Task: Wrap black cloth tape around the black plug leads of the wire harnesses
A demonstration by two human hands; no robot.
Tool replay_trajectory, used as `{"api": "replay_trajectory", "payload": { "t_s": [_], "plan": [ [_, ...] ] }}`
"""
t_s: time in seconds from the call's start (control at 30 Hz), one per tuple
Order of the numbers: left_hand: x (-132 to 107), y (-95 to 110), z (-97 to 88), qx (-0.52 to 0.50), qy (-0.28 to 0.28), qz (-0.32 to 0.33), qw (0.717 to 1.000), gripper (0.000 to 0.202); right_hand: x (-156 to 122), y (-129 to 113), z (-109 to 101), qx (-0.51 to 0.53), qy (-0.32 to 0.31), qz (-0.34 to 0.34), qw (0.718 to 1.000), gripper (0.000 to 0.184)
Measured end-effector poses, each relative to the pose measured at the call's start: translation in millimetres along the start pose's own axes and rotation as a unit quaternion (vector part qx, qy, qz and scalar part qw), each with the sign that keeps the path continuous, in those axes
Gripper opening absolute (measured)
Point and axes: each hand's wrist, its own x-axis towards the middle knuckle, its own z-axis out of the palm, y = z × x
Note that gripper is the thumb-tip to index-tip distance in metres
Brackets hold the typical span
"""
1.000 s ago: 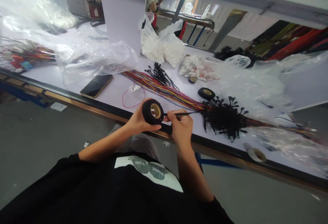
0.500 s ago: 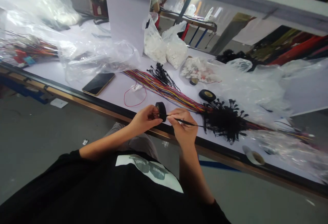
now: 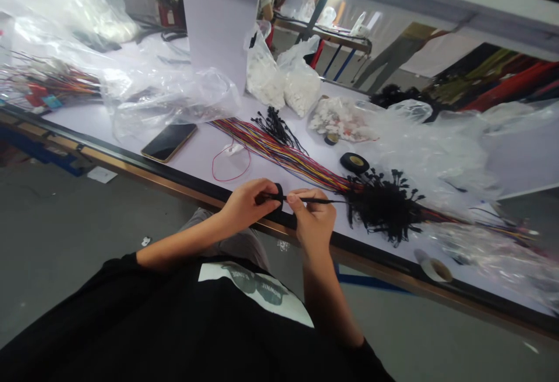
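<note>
My left hand [image 3: 245, 204] is closed around a roll of black tape [image 3: 279, 195], which is partly hidden by the fingers. Just right of it, my right hand [image 3: 317, 216] pinches a thin black cable [image 3: 321, 200] between thumb and fingers. The cable runs from the roll toward a dense cluster of black connectors [image 3: 384, 204]. Behind both hands lies a long bundle of red, yellow and dark wires [image 3: 283, 152], reaching into that cluster. A second black tape roll [image 3: 354, 162] lies flat beyond the right hand.
A phone [image 3: 169, 142] and a loop of red wire [image 3: 213, 166] lie to the left. Clear bags of white parts [image 3: 301, 88] stand behind. Plastic sheeting [image 3: 445, 143] covers the right side. Near the table's front edge [image 3: 375, 260] sits a pale tape roll [image 3: 437, 270].
The tape roll has turned and sits more edge-on, lower in my left hand. The cable in my right hand is now nearer level.
</note>
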Motion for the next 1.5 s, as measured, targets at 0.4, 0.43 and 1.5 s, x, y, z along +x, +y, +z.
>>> {"api": "replay_trajectory", "payload": {
  "t_s": [0.4,0.43,1.5],
  "plan": [
    [-2,0,-7.9,0.045,-0.026,0.011,0.999,0.017,-2,-10,3,0.008,-0.005,-0.030,0.999,0.013],
    [-2,1,-8.2,0.026,-0.037,-0.011,0.999,0.018,-3,-12,3,-0.003,-0.009,-0.037,0.999,0.013],
    [1,-15,-7.7,-0.449,-0.072,-0.298,0.839,0.031,-14,2,20,-0.022,0.071,-0.034,0.997,0.013]
  ]
}}
